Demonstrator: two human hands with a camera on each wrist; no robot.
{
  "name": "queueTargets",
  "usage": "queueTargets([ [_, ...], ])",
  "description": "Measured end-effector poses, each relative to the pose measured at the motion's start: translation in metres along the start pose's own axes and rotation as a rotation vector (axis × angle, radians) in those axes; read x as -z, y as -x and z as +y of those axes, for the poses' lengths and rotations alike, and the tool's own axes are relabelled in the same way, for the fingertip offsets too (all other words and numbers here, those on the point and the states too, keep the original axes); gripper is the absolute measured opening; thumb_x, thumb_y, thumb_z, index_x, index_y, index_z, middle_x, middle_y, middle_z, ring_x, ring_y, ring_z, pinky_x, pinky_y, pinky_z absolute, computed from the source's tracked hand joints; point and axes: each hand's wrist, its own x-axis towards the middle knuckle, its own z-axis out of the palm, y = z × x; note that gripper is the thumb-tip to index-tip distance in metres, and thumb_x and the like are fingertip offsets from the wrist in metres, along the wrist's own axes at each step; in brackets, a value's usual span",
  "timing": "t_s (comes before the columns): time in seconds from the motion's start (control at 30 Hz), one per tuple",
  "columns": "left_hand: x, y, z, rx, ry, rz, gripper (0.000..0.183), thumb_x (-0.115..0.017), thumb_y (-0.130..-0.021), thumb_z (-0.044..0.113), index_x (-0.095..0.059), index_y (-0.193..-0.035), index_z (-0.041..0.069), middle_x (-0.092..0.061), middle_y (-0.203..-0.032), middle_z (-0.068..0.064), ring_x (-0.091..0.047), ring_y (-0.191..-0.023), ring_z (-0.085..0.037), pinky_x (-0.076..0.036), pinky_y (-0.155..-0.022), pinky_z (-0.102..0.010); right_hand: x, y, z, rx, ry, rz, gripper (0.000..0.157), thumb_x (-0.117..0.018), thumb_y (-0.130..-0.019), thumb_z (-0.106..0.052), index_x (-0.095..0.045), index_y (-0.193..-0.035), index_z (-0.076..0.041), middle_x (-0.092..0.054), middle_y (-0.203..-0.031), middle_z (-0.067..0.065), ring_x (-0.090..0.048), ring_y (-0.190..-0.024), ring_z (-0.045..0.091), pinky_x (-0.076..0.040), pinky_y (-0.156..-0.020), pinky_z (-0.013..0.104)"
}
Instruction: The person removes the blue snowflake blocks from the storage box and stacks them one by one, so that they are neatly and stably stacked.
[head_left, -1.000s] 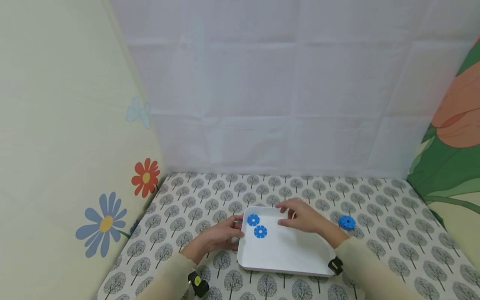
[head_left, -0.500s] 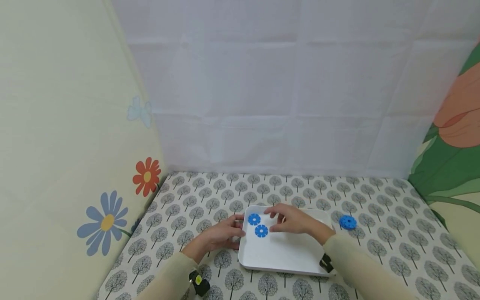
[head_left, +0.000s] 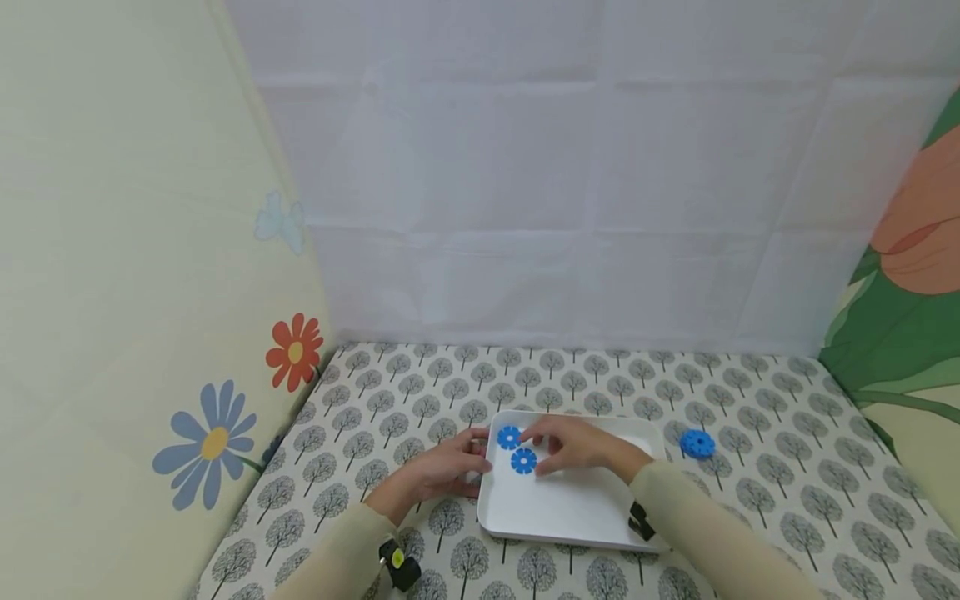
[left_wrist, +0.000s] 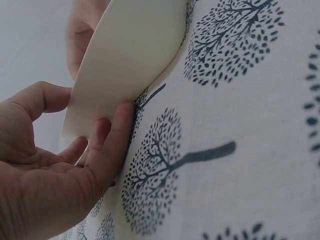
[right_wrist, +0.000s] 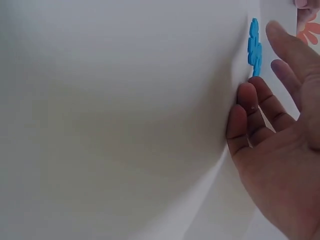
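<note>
A shallow white tray (head_left: 570,517) lies on the cloth. My left hand (head_left: 450,465) holds its left wall; in the left wrist view the thumb goes over the rim and the other fingers (left_wrist: 117,137) lie against the outside. Two flat blue notched discs (head_left: 509,437) lie inside at the tray's left end, close together. My right hand (head_left: 573,444) is over the tray just right of them, thumb and forefinger apart with nothing between them. In the right wrist view, the lower fingers (right_wrist: 237,120) are near the tray floor, beside the blue discs (right_wrist: 255,47).
A stack of blue notched discs (head_left: 697,444) stands on the tree-print cloth (head_left: 750,500), right of the tray. Behind the table hangs a white sheet (head_left: 525,208). A flower-printed panel (head_left: 187,333) borders the left side.
My right hand has moved left across the tray toward the two discs. The left hand has stayed at the tray's left wall.
</note>
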Motion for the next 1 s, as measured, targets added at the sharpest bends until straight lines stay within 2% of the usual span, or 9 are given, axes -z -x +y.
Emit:
queueTargets([
  [0.2, 0.0, 0.0, 0.0, -0.004, 0.007, -0.007, 0.072, -0.062, -0.094, 0.004, -0.026, -0.156, 0.003, -0.049, -0.129, -0.022, -0.061, -0.111, -0.03, -0.059, -0.09, -0.048, -0.008, -0.005, 0.002, -0.015, 0.061, 0.007, 0.049, -0.084, -0.081, -0.029, -0.071, -0.127, -0.021, -0.058, -0.104, -0.005, -0.05, -0.081, 0.009, -0.046, -0.073, 0.023],
  [0.37, 0.0, 0.0, 0.0, -0.006, 0.011, -0.01, 0.072, -0.062, -0.094, 0.004, -0.026, -0.155, 0.003, -0.049, -0.13, -0.022, -0.06, -0.112, -0.03, -0.059, -0.09, -0.048, -0.012, -0.007, 0.0, -0.067, 0.081, 0.016, 0.047, -0.084, -0.08, -0.03, -0.072, -0.125, -0.026, -0.056, -0.103, -0.007, -0.05, -0.082, 0.009, -0.046, -0.076, 0.025],
  [0.63, 0.0, -0.001, -0.001, -0.011, 0.008, -0.012, 0.071, -0.061, -0.094, 0.004, -0.026, -0.155, 0.003, -0.049, -0.13, -0.022, -0.061, -0.111, -0.03, -0.059, -0.09, -0.048, -0.015, -0.008, -0.002, -0.1, 0.078, 0.035, 0.044, -0.085, -0.079, -0.029, -0.072, -0.121, -0.027, -0.054, -0.1, -0.008, -0.049, -0.083, 0.01, -0.045, -0.076, 0.026],
  [1.0, 0.001, -0.002, -0.002, -0.017, 0.007, -0.019, 0.071, -0.062, -0.093, 0.004, -0.026, -0.155, 0.003, -0.049, -0.131, -0.022, -0.061, -0.111, -0.03, -0.059, -0.09, -0.048, -0.019, -0.009, -0.001, -0.087, 0.067, 0.052, 0.042, -0.085, -0.078, -0.028, -0.073, -0.118, -0.025, -0.054, -0.097, -0.008, -0.049, -0.083, 0.009, -0.046, -0.076, 0.026],
])
